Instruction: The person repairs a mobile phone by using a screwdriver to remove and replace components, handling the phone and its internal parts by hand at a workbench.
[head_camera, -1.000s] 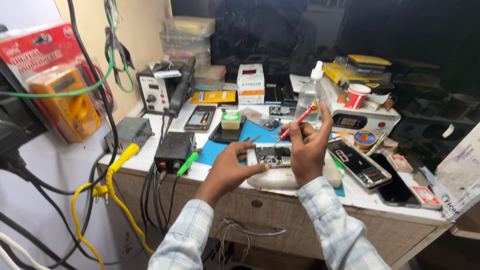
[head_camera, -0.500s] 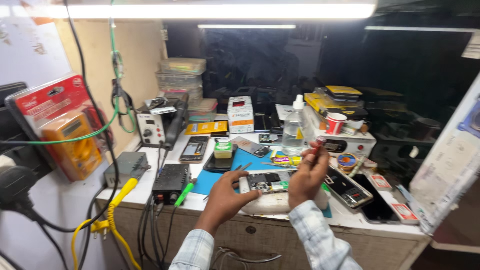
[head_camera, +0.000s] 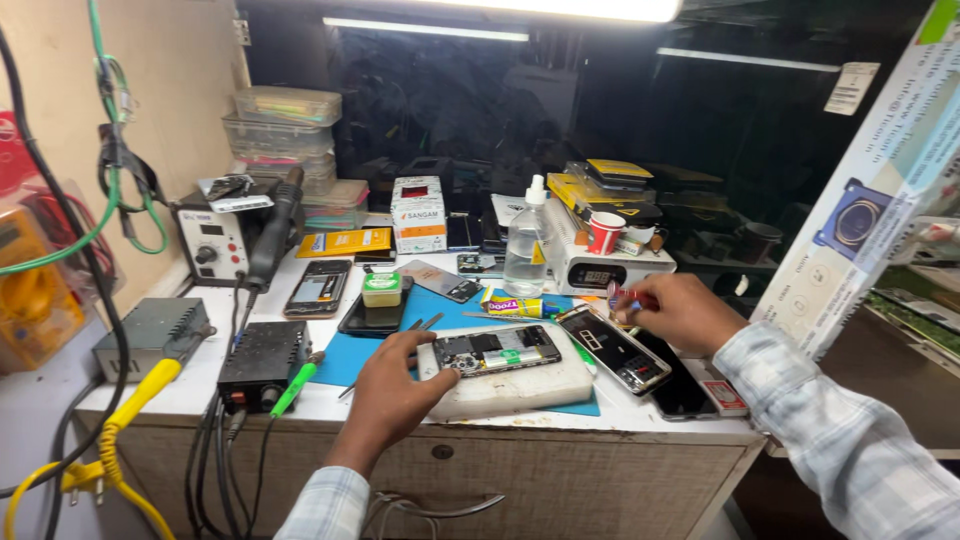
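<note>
Steadying opened phone (head_camera: 495, 351): left hand (head_camera: 395, 390); clear bottle (head_camera: 525, 250) holds liquid.

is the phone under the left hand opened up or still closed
Opened up: the phone lies on the white pad with its circuit board and battery exposed, steadied by the left hand.

Free room is scarce. The front strip of the white bench top (head_camera: 640, 420), lower middle of the frame, lies bare between the white pad (head_camera: 510, 385) and the edge. The left hand (head_camera: 395, 390) blocks the pad's left end; the right hand (head_camera: 680, 312) sits over the phones (head_camera: 615, 348) at centre right. A clear bottle (head_camera: 524, 248) and white box (head_camera: 418, 215) stand at the upper middle. Left of centre, a black box (head_camera: 262, 355), cables (head_camera: 215, 450) and grey station (head_camera: 225, 240) crowd the bench. A large carton (head_camera: 880, 190) walls the right side.
</note>
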